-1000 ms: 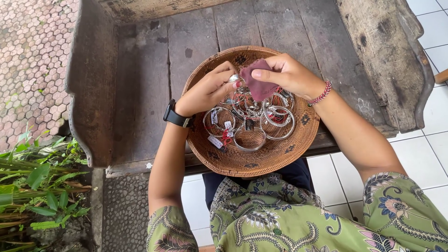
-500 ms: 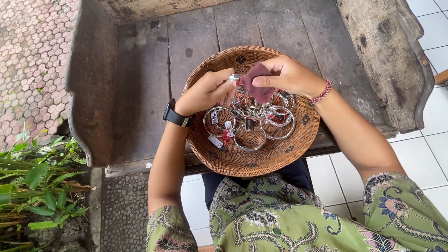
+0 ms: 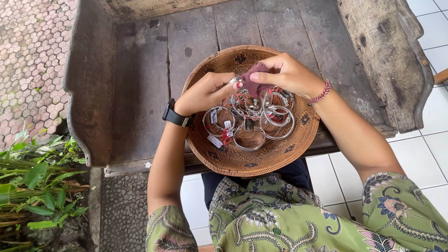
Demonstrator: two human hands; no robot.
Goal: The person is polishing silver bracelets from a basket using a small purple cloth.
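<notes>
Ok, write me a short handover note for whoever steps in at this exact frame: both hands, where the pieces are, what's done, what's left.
Left hand: pinches a small silver piece at its fingertips, over the woven basket.
Right hand: holds a maroon cloth against that piece.
Things: silver bangles, several with small tags, lie in the basket, which rests on a worn wooden bench.
Done: cannot tell which bangles have been wiped.
Left: the piece in hand is mid-wipe; the pile in the basket likely remains.
</notes>
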